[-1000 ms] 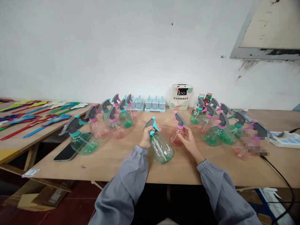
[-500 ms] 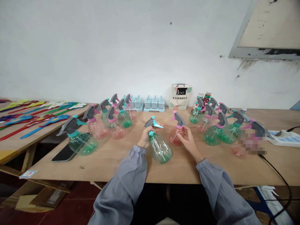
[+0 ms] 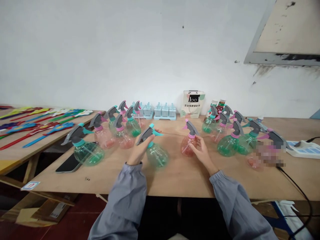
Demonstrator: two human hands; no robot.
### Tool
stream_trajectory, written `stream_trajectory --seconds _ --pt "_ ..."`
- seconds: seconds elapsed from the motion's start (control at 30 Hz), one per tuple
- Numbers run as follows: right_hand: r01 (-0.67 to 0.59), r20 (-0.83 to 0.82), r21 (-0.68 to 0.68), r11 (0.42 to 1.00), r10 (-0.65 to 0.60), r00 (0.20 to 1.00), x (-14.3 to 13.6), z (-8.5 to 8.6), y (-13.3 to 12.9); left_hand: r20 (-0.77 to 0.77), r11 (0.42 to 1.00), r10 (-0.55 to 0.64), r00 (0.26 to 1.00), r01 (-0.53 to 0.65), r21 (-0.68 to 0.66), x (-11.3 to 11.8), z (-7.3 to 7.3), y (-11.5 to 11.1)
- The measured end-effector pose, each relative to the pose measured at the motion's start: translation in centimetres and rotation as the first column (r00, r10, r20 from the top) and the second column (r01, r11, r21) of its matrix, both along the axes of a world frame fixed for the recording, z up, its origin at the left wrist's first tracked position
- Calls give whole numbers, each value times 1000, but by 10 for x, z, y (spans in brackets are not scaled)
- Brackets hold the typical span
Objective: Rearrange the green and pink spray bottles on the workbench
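Note:
My left hand [image 3: 140, 149] is closed round the grey neck and trigger head of a green spray bottle [image 3: 158, 156] with a turquoise nozzle. That bottle looks slightly blurred and tilts a little. Against the side of a pink spray bottle [image 3: 187, 145] with a pink nozzle, my right hand [image 3: 201, 148] has its fingers and thumb wrapped on the body. The pink bottle stands upright on the wooden table [image 3: 175, 180]. Left of my left hand are more spray bottles, a green one [image 3: 88, 153] nearest and a pink one [image 3: 124, 137] behind.
Several spray bottles [image 3: 227, 144] stand on the right, beside a white power strip [image 3: 303, 148]. A phone [image 3: 68, 164] lies at the left. Along the wall are ice-pop moulds [image 3: 165, 111], a paper bag [image 3: 192, 105] and red bottles [image 3: 221, 105]. Colourful hand-shaped sticks [image 3: 47, 133] cover another table.
My left hand has moved left with the green spray bottle, away from the pink one. My right hand stays on the pink spray bottle.

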State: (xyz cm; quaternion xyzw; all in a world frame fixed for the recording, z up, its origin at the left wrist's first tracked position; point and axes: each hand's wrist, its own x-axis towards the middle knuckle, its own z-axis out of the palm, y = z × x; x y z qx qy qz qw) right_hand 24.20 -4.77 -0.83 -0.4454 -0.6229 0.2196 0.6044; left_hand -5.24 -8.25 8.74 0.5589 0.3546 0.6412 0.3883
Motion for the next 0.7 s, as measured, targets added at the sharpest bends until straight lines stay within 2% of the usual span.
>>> stream_trajectory --seconds 0.07,0.13,0.23,0.3,0.37,0.43,0.53,0.6,0.7 --pt "3 0 3 1000 -3 1000 0 0 0 -50 970 241 969 -242 -6 -28 5 -12" --pt "6 -2 3 1000 -6 1000 0 0 0 -57 872 488 871 -489 -6 -57 10 -20" --pt "16 -3 4 1000 -16 1000 0 -1 0 -95 719 693 714 -695 17 -95 14 -24" --pt "21 0 4 1000 -21 1000 0 -2 1 -155 657 748 645 -753 34 -115 12 -21" --pt "19 0 0 1000 -19 1000 0 -2 1 -216 636 761 612 -769 65 -130 4 -13" --pt "15 0 2 1000 -15 1000 0 -2 1 -258 614 775 577 -784 89 -140 -7 -5" --pt "17 2 13 1000 -17 1000 0 -2 1 -304 542 816 492 -833 108 -147 -22 4" --pt "20 3 18 1000 -20 1000 0 -2 2 -319 535 820 475 -834 135 -147 -30 6" --pt "18 1 17 1000 -18 1000 0 -2 2 -298 555 817 494 -814 171 -145 -35 5"
